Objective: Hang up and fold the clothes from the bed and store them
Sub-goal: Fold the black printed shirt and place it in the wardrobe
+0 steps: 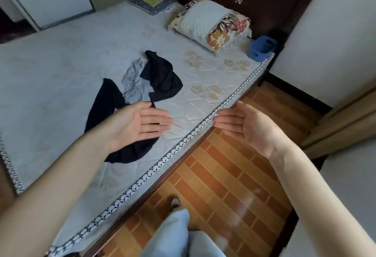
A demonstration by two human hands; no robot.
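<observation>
The bed (71,57) takes most of the view, with a bare quilted mattress, and the person stands at its long edge on the tiled floor (234,175). The clothes lie crumpled together just beyond the left hand: a long black garment (105,110) directly under and behind the left palm, a second black garment (162,75) further away from it, and a grey garment (134,81) between the two, partly covered by both. At the far side, well away from both hands, are a flowered pillow (211,22) and a small blue basket (261,48) at the mattress corner.

The left hand (140,124) and the right hand (244,126) are both spread flat, palms facing each other, fingers straight, and they hold nothing (the right one is over the bed edge, apart from any cloth).

In my judgement no piece is taken yet. The risk is that the three garments overlap, so lifting the long black one may drag the grey one along and let it slide off to the floor. Also, no hanger or wardrobe is visible here.
</observation>
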